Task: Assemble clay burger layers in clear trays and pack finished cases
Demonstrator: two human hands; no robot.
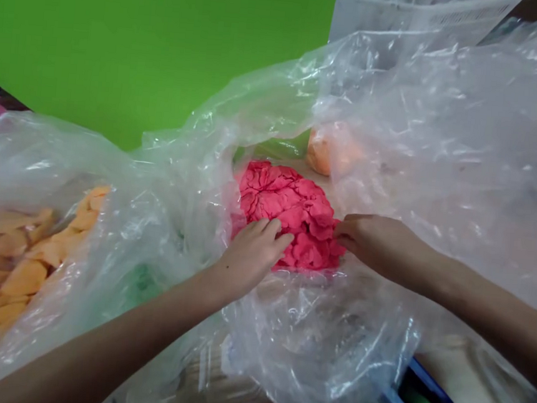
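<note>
So, pink dough (pixel 291 210): is lying in one crumpled, wrinkled heap, right at the fingertips of both hands.

Left hand (pixel 252 256): is resting on the near edge of the heap, fingers together and lightly curled, though I cannot tell whether they are gripping.

Right hand (pixel 377 245): is reaching in from the other side, fingers together, their tips touching the heap's right edge; any grip is hard to tell.

Clear plastic sheeting (pixel 311 356): is bunching up under and around the dough, just below both hands.

Orange dough pieces (pixel 19 261): are lying in flat chunks under plastic, well left of the left fingers.

Orange lump (pixel 324 153): is sitting just beyond the heap, past the fingers, partly behind plastic.

Green board (pixel 122 44): is standing far ahead of the left fingers.

Blue object (pixel 425 397): is showing below the right fingers, well apart from them.
</note>
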